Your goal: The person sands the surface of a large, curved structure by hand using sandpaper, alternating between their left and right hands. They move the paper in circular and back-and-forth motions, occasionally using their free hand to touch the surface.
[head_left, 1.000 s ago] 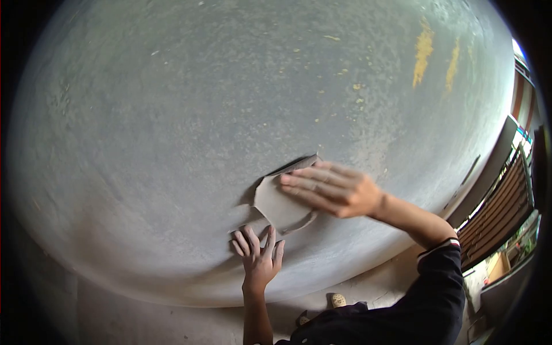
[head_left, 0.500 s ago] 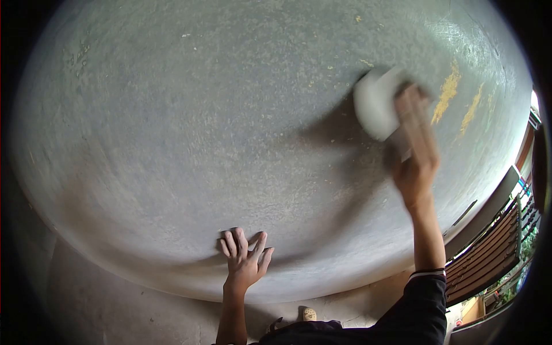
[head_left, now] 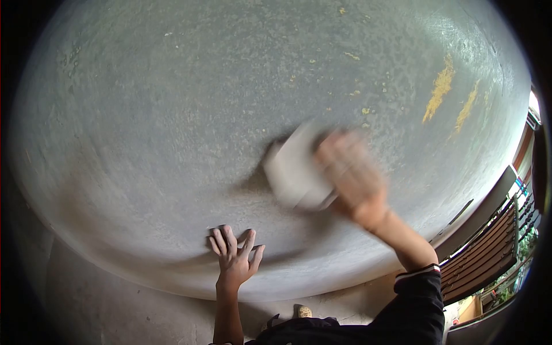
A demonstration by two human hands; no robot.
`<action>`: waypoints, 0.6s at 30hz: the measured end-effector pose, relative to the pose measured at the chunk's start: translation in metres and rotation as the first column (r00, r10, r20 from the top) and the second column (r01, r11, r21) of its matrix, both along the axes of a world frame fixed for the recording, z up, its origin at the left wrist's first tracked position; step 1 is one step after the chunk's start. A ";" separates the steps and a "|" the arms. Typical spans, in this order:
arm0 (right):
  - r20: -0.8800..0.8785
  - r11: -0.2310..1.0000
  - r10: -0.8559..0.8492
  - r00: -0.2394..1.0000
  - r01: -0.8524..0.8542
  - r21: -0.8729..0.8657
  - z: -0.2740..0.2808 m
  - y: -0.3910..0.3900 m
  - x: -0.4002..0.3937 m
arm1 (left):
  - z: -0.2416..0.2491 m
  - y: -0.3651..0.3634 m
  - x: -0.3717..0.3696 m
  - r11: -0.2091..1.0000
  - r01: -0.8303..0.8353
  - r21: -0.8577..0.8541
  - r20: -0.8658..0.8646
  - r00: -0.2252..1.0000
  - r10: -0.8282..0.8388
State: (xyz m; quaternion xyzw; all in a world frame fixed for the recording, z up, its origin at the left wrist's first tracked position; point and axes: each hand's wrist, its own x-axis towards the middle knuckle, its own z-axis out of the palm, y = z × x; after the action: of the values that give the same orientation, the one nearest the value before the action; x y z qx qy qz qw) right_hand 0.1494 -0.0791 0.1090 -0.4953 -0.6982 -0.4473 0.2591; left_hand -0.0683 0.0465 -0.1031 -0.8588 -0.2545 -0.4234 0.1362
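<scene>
A broad, mottled grey wall-like surface (head_left: 149, 132) fills most of the view and looks strongly bowed through the lens. Against its lower middle, my left hand (head_left: 236, 257) rests with fingers spread and nothing in it. Up and to the right, my right hand (head_left: 357, 181) is smeared by motion and holds a pale, flat sheet (head_left: 295, 169) to the surface. The sheet sticks out to the left of the fingers; its kind is too blurred to make out. The palm side and the fingers' grip are hidden.
Yellow streaks (head_left: 440, 89) mark the surface at the upper right, with small yellow specks nearer the middle. A brown slatted bench or rack (head_left: 483, 253) stands at the right edge. Below lies a concrete floor (head_left: 138, 316), where a light-coloured shoe (head_left: 305, 311) shows.
My right hand has swept down and to the left across the surface with the pale sheet. My left hand keeps its place on the surface; the view has shifted slightly.
</scene>
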 end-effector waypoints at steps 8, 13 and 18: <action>-0.011 0.931 -0.099 0.995 0.096 0.353 0.038 -0.002 0.034 | -0.002 0.000 0.000 1.000 -0.008 -0.007 -0.005 1.000 0.008; 0.128 0.947 0.266 0.955 -0.235 -0.217 -0.045 0.010 -0.018 | -0.005 -0.001 -0.005 0.994 -0.011 -0.108 -0.010 1.000 0.010; 0.090 0.982 -0.078 0.993 0.061 0.177 0.013 -0.004 0.014 | -0.007 0.001 0.000 0.999 -0.010 -0.044 0.028 1.000 0.012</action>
State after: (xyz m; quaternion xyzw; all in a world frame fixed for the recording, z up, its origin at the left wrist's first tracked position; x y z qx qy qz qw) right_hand 0.1633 -0.0834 0.1223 -0.4727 -0.6504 -0.5387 0.2517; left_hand -0.0678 0.0478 -0.1101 -0.8540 -0.2704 -0.4290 0.1160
